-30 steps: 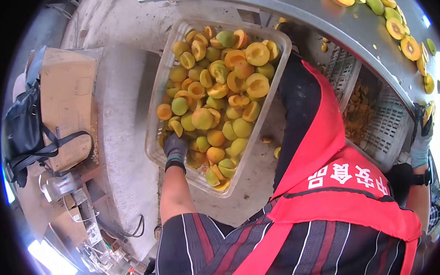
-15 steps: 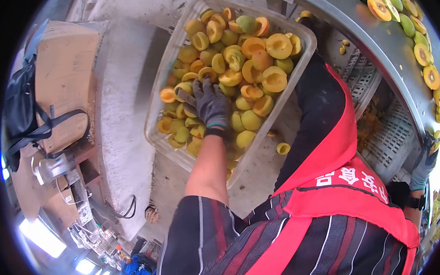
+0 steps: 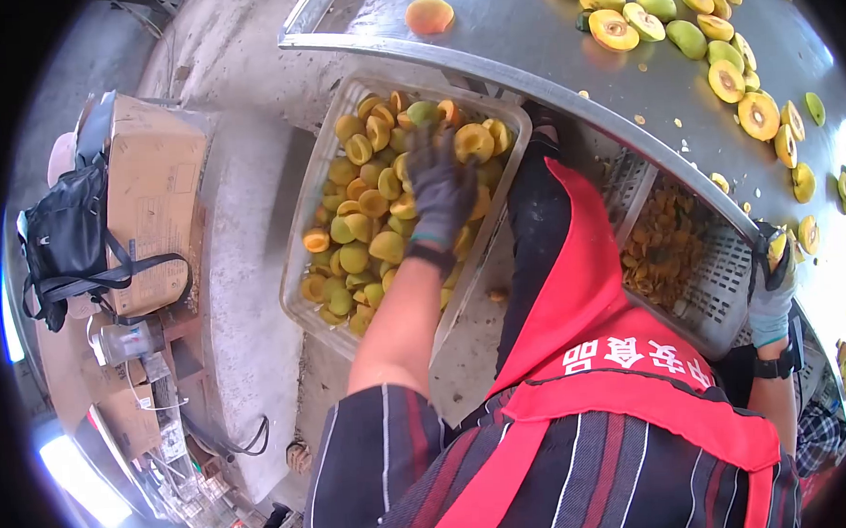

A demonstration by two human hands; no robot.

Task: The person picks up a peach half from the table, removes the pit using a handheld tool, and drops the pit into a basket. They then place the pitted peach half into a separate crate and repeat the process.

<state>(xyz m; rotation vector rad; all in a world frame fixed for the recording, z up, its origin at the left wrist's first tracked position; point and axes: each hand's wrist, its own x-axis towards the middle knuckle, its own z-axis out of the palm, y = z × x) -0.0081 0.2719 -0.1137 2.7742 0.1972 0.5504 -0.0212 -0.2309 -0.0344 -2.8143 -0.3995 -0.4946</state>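
Halved yellow-green stone fruit, likely peach halves [image 3: 373,203], fill a clear plastic crate [image 3: 298,269] on the floor; many show hollow orange centres. My left hand [image 3: 441,188], in a grey glove, reaches over the right side of this pile. Its fingers are stretched out and blurred, touching or just above the fruit, with nothing visibly gripped. At the edge of the metal table, my right hand [image 3: 773,286] is closed around a yellow peach half [image 3: 777,246], partly hidden by the dark fingers of the glove.
Several cut fruits [image 3: 725,81] lie on the curved metal table [image 3: 526,33], some with pits. Beneath its edge stands a perforated crate [image 3: 721,279] holding brownish scraps [image 3: 668,244]. A cardboard box [image 3: 156,200] and a black bag [image 3: 72,232] are at the left.
My left hand has moved from the middle of the pile towards its far right side. The view has shifted, showing more of the table and my right hand with the peach half.
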